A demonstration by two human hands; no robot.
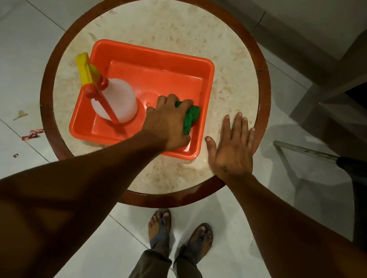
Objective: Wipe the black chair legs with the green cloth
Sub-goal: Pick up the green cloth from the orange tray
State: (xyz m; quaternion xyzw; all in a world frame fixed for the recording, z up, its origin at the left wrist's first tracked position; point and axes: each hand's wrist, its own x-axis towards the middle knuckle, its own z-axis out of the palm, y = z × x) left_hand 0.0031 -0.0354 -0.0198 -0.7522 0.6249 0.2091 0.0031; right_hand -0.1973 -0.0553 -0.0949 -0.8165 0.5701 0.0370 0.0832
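Inside the orange tub (151, 57) on the round bench (170, 26), your left hand (168, 122) is curled down over the green cloth (191, 118), fingers closed around it in the tub's near right corner. Beside it in the same tub stands a white spray bottle (118, 99) with a yellow and red trigger head, just left of your hand. Your right hand (233, 146) lies flat and spread on the bench top, fingers apart, holding nothing, just right of the tub's wall. At the right edge a dark chair (365, 178) stands on the pale tiled floor (11, 67), well apart from the cloth. Small red wrappers (33, 134) lie on the floor at left.
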